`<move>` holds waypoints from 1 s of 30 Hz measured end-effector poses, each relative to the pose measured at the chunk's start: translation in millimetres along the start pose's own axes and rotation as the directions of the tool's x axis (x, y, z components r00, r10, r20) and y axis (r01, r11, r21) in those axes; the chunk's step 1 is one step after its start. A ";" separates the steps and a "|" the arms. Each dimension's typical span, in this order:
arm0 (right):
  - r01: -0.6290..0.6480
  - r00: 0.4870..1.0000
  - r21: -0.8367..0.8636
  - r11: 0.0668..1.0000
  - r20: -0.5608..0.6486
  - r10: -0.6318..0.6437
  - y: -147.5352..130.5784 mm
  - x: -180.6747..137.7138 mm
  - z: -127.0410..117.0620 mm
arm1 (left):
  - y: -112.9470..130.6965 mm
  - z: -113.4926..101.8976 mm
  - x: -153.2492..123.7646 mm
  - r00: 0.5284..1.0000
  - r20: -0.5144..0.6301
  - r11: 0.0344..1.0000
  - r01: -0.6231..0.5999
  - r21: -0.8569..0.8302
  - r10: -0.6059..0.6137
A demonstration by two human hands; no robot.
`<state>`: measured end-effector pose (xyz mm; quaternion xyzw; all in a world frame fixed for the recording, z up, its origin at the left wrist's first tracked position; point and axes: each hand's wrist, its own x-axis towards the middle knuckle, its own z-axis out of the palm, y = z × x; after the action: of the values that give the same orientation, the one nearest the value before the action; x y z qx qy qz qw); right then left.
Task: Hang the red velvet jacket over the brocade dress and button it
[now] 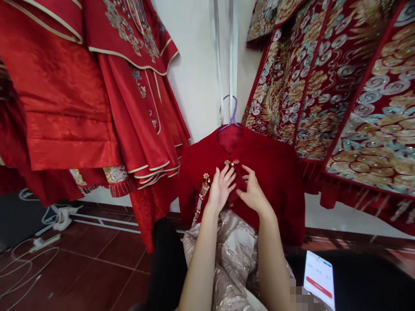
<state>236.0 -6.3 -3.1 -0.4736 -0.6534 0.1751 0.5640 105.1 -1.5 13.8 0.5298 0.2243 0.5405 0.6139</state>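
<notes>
Far left, white cables loop over dark red floor tiles; their ends run out of view. Satin-like red garments hang above, pale piping along the hems, tops cut off. Behind them, fringed pieces mostly covered.

Beaded pendant, gold-toned with strung drops, at the left edge of the red jacket; its lower end meets crinkled metallic fabric on the lap. Jacket: matt, plush-looking, on a purple hanger, directly before the person. Its lower front partly masked by the forearms.

Left hand: palm showing, fingers spread, tips just below the flower-shaped clasp under the collar. Contact with the clasp cannot be told. Small stud farther down, too small to read.

Right hand: fingers curved at the jacket's front edge, thumb by a folded flap. Whether it pinches cloth, cannot tell.

Right: phone near the lap, lower corner cut off, screen text blurred. Pixelated patch beside it. Embroidered garments above, scrolls and blossoms, glossy, running out of view.
</notes>
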 end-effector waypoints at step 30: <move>-0.040 0.999 0.195 0.980 0.000 0.040 -45.1 -7.1 57.5 | 24.3 -56.1 -20.7 0.801 -0.564 0.938 0.008 0.346 0.201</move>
<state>164.4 -16.7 9.9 -0.4295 -0.6224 0.2486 0.6052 40.7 -0.8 10.3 0.4414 0.4642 0.6636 0.3864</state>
